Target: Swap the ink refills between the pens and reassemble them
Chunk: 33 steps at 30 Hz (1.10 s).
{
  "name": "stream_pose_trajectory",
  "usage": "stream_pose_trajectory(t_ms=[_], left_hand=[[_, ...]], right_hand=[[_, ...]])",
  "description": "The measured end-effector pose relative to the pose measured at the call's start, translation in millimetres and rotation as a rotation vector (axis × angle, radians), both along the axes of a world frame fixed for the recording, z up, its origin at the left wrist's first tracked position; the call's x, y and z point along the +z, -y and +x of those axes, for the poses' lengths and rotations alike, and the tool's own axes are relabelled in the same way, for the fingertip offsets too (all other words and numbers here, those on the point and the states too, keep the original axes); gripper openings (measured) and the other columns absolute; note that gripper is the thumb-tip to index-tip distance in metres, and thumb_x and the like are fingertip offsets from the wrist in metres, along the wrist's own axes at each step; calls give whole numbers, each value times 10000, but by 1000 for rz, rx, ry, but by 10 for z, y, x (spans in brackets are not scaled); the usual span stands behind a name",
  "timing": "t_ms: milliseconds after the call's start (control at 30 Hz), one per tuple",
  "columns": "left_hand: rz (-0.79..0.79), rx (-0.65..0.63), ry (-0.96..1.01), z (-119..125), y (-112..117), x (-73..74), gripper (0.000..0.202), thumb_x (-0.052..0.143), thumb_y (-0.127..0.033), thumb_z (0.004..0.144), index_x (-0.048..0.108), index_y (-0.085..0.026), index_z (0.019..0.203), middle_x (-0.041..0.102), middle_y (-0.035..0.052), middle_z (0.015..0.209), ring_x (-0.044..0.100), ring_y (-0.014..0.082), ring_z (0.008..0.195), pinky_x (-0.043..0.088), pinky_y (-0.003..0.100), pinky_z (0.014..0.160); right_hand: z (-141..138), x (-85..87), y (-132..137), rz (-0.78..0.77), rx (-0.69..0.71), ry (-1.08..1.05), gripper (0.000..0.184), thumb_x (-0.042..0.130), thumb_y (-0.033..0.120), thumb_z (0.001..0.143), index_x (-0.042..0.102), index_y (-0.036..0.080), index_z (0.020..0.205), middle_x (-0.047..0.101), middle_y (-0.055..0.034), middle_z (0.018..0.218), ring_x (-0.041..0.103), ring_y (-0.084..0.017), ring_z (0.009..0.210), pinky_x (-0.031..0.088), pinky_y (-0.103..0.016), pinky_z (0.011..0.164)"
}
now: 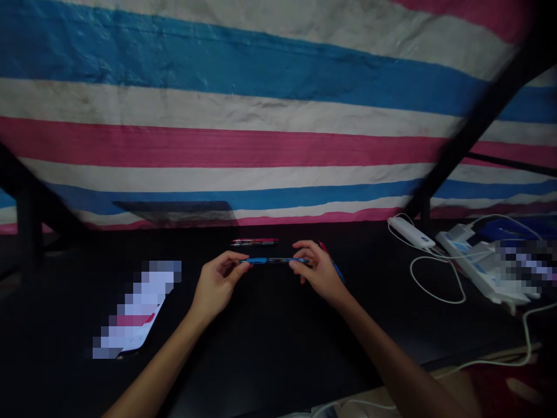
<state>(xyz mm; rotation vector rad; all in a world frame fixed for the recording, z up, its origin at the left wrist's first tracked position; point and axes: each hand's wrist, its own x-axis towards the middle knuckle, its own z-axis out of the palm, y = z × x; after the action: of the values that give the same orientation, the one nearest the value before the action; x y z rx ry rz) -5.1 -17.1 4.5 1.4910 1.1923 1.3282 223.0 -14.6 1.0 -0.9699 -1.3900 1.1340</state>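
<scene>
A blue pen [278, 260] with a clear barrel lies level between my two hands, just above the black table. The thumb and fingers of my left hand [220, 281] pinch its blue grip end. At the other end, my right hand [319, 270] is closed on the pen with thumb and fingertips. Behind the held pen, a red pen [255, 241] rests on the table. Past my right hand, a red and blue pen-like thing [337, 270] shows in part; my fingers hide the rest.
A lit phone [148, 331], partly blurred, lies left on the black table [261, 354]. At right are a white power bank [411, 232], a cable [439, 301] and a white power strip [474, 267]. A striped sheet [261, 148] hangs behind, with slanted black bars [474, 128] at both sides.
</scene>
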Motion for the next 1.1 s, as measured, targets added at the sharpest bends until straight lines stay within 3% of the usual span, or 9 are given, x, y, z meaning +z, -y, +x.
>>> stream_pose_trajectory(t_ms=[133, 233, 400, 500, 567, 733, 833, 933, 1100], left_hand=[[-2, -7, 15, 7, 5, 10, 194, 693, -296, 730, 651, -184, 882, 681, 15, 789, 628, 151, 771, 481, 257, 723], [-3, -10, 19, 9, 10, 12, 181, 692, -288, 732, 650, -184, 874, 676, 11, 779, 624, 146, 764, 478, 252, 720], [-7, -15, 23, -8, 2, -5, 194, 687, -290, 738, 645, -176, 889, 673, 23, 801, 624, 154, 786, 475, 268, 736], [-11, -21, 22, -4, 0, -7, 206, 687, -294, 737, 642, -172, 896, 669, 26, 800, 621, 156, 783, 477, 275, 739], [-10, -21, 21, 8, 0, -4, 203, 689, -293, 733, 642, -173, 889, 667, 22, 789, 618, 153, 770, 477, 271, 732], [-7, -19, 33, 17, 0, -4, 200, 692, -291, 728, 643, -171, 880, 671, 26, 789, 625, 159, 771, 480, 278, 734], [-10, -28, 34, 1, 5, -3, 198, 686, -288, 735, 640, -171, 889, 671, 25, 782, 627, 156, 764, 480, 272, 723], [-11, -40, 25, 1, 11, 6, 195, 684, -287, 737, 642, -171, 889, 668, 20, 765, 626, 151, 749, 479, 261, 707], [-22, -23, 48, 16, 3, 33, 192, 694, -281, 723, 646, -161, 865, 674, 26, 765, 633, 154, 746, 484, 266, 722]], right_hand=[[17, -7, -10, -15, 2, 97, 232, 682, 371, 745, 626, 173, 851, 578, -2, 652, 527, -118, 537, 415, -199, 422], [11, -8, -12, -67, -16, 155, 361, 533, 459, 843, 629, 145, 692, 542, -9, 529, 475, -102, 449, 365, -198, 390], [13, 10, 6, 30, -32, 78, 385, 726, 330, 699, 595, 216, 1042, 608, -28, 851, 579, -148, 691, 432, -192, 453], [29, 7, 3, 14, -8, 192, 215, 640, 375, 782, 648, 161, 770, 590, -22, 648, 545, -129, 565, 402, -199, 436], [27, 2, 0, -5, -35, 230, 359, 529, 427, 855, 619, 150, 644, 526, -5, 503, 495, -112, 468, 370, -203, 409], [-5, 11, 17, 39, -50, 120, 330, 708, 350, 719, 604, 199, 994, 609, -8, 751, 567, -129, 598, 424, -199, 448], [-8, 10, 28, 17, -34, 169, 221, 688, 376, 738, 632, 168, 787, 597, -9, 649, 548, -121, 541, 423, -207, 455], [-1, 7, 27, -19, 5, 235, 407, 508, 454, 860, 589, 155, 595, 531, -5, 499, 494, -108, 444, 393, -215, 429], [-2, 13, 24, 41, -8, 163, 370, 703, 351, 721, 599, 209, 1047, 606, -9, 795, 550, -111, 577, 423, -202, 473]])
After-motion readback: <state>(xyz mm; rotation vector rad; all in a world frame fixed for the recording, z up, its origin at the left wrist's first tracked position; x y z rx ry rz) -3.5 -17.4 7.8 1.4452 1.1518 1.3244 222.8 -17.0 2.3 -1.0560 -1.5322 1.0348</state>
